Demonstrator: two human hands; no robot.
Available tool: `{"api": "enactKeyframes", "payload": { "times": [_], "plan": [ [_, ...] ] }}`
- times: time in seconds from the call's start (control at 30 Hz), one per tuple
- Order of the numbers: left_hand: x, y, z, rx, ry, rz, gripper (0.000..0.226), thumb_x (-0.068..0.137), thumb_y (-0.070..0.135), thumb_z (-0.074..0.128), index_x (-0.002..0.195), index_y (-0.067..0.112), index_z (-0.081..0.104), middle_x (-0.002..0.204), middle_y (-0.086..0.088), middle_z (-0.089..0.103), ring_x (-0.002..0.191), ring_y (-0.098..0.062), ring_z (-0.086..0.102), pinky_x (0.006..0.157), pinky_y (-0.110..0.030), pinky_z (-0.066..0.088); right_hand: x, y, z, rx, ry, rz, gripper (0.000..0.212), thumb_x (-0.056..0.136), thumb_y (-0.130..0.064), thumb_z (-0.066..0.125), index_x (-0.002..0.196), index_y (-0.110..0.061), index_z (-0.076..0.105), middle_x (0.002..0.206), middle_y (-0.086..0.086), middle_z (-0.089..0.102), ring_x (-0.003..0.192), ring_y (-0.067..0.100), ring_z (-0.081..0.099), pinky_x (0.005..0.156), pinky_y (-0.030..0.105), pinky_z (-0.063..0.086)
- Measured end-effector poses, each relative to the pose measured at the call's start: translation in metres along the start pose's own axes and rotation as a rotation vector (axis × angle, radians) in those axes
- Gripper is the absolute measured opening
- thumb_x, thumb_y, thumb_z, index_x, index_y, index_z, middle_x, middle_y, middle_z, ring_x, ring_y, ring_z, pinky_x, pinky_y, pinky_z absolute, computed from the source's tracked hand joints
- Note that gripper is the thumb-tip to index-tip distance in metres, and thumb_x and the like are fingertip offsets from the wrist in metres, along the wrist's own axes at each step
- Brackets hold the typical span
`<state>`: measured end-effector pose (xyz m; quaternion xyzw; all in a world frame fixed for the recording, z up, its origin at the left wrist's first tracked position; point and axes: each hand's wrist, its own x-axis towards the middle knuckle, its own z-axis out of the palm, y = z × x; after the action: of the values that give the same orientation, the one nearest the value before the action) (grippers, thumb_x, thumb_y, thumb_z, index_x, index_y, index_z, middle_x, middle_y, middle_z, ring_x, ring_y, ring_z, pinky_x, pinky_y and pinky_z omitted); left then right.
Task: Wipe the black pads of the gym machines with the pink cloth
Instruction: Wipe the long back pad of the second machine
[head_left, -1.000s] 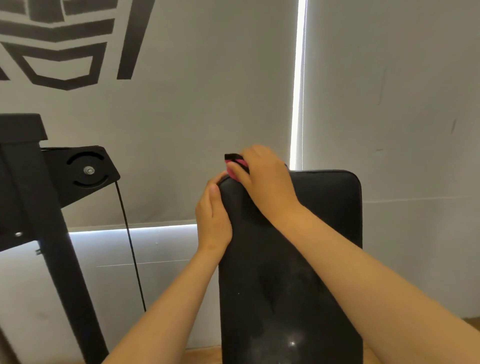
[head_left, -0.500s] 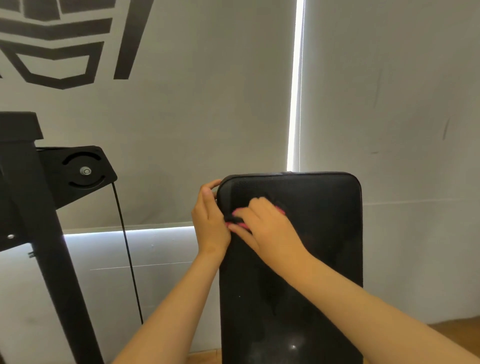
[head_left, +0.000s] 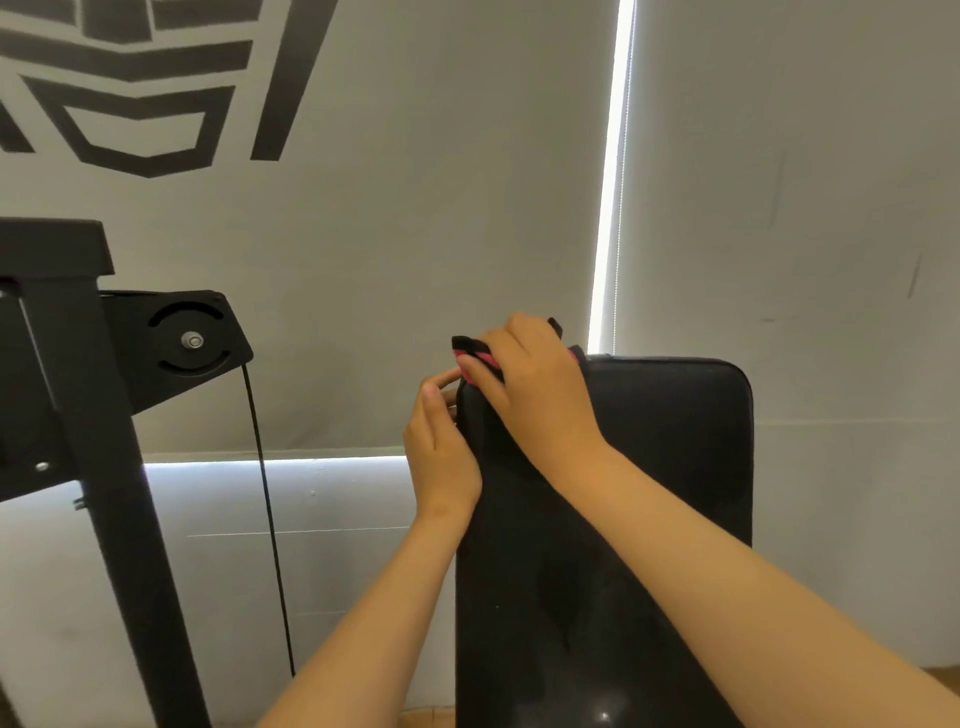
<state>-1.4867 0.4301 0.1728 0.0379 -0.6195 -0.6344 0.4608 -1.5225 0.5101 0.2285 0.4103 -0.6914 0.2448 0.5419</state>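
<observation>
An upright black pad (head_left: 670, 467) of a gym machine stands in front of me, right of centre. My right hand (head_left: 535, 389) lies over its top left corner and grips the pink cloth (head_left: 480, 356), which has a dark edge and shows only between and above the fingers. My left hand (head_left: 441, 447) holds the pad's left edge just below that corner, fingers curled round behind it.
A black machine frame (head_left: 104, 467) with a round pulley plate (head_left: 189, 340) and a thin black cable (head_left: 265, 493) stands at the left. Grey roller blinds (head_left: 415, 208) hang behind, with bright gaps of light. A strip of wooden floor (head_left: 940, 678) shows at the lower right.
My right hand with the cloth went down the pad's face, then back up to the top left corner. My left hand stayed on the pad's left edge.
</observation>
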Motion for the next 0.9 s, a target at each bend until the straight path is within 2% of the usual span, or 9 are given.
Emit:
{"api": "enactKeyframes", "payload": {
  "times": [0.07,0.17,0.27,0.4,0.53,0.6,0.7,0.8,0.9],
  "plan": [
    [-0.001,0.002,-0.001,0.016,-0.001,-0.005,0.038,0.105,0.039,0.021,0.106,0.036,0.06,0.103,0.0,0.068,0.098,-0.011,0.064,0.085,-0.027,0.053,0.001,0.002,0.0,0.015,-0.005,0.011,0.038,0.092,-0.036,0.046,0.085,-0.004,0.065,0.081,0.009,0.059,0.071,0.02,0.056,0.054,0.029,0.048],
    [-0.009,0.0,-0.004,0.025,-0.02,-0.048,0.037,0.104,0.041,0.02,0.11,0.044,0.056,0.107,0.013,0.065,0.102,0.0,0.06,0.083,-0.013,0.049,0.003,0.003,-0.003,0.046,-0.037,0.019,0.038,0.091,-0.037,0.047,0.083,-0.005,0.064,0.079,0.007,0.056,0.069,0.017,0.053,0.056,0.022,0.037],
    [-0.031,-0.012,-0.01,0.013,-0.02,-0.168,0.038,0.104,0.04,0.021,0.113,0.036,0.057,0.103,0.01,0.065,0.096,-0.001,0.061,0.073,-0.007,0.048,0.004,0.002,-0.006,0.057,-0.046,0.029,0.036,0.09,-0.036,0.05,0.083,-0.004,0.065,0.078,0.007,0.057,0.069,0.017,0.052,0.06,0.02,0.035],
    [-0.049,-0.025,-0.019,0.025,-0.009,-0.235,0.039,0.105,0.036,0.021,0.099,0.026,0.059,0.094,0.003,0.066,0.088,-0.007,0.063,0.077,-0.019,0.054,-0.001,-0.007,-0.009,0.048,-0.049,0.047,0.032,0.089,-0.033,0.054,0.086,-0.003,0.066,0.081,0.009,0.058,0.071,0.019,0.054,0.06,0.024,0.043],
    [-0.05,-0.026,-0.019,0.002,0.026,-0.241,0.041,0.105,0.035,0.021,0.093,0.026,0.058,0.092,-0.001,0.067,0.086,-0.01,0.064,0.07,-0.015,0.05,-0.021,-0.014,-0.008,0.06,-0.101,-0.005,0.036,0.092,-0.034,0.049,0.091,-0.004,0.068,0.085,0.008,0.06,0.076,0.019,0.057,0.065,0.031,0.052],
    [-0.05,-0.026,-0.02,-0.022,0.043,-0.237,0.043,0.105,0.035,0.021,0.093,0.022,0.06,0.09,-0.002,0.067,0.084,-0.009,0.064,0.067,-0.012,0.048,-0.043,-0.019,-0.006,0.021,-0.16,-0.07,0.035,0.091,-0.034,0.049,0.09,-0.005,0.069,0.084,0.008,0.06,0.076,0.021,0.058,0.062,0.036,0.052],
    [-0.05,-0.027,-0.02,-0.052,0.055,-0.207,0.047,0.105,0.034,0.022,0.092,0.014,0.063,0.086,-0.002,0.068,0.078,-0.005,0.063,0.07,-0.012,0.047,-0.07,-0.024,-0.008,-0.023,-0.206,-0.122,0.029,0.089,-0.032,0.052,0.086,-0.008,0.069,0.079,0.005,0.059,0.071,0.018,0.056,0.058,0.033,0.05],
    [-0.051,-0.031,-0.021,-0.035,0.047,-0.187,0.047,0.104,0.036,0.022,0.091,0.016,0.062,0.085,-0.002,0.068,0.078,-0.006,0.064,0.07,-0.014,0.048,-0.065,-0.028,-0.015,0.047,-0.2,-0.027,0.033,0.09,-0.037,0.052,0.087,-0.01,0.07,0.079,0.003,0.059,0.071,0.015,0.057,0.056,0.032,0.05],
    [-0.049,-0.033,-0.02,0.008,0.025,-0.195,0.041,0.105,0.036,0.022,0.092,0.026,0.06,0.088,-0.001,0.068,0.083,-0.01,0.065,0.073,-0.023,0.053,-0.031,-0.026,-0.023,0.13,-0.097,0.093,0.034,0.091,-0.036,0.053,0.09,-0.006,0.069,0.082,0.004,0.061,0.073,0.014,0.056,0.063,0.026,0.048]
  ]
}}
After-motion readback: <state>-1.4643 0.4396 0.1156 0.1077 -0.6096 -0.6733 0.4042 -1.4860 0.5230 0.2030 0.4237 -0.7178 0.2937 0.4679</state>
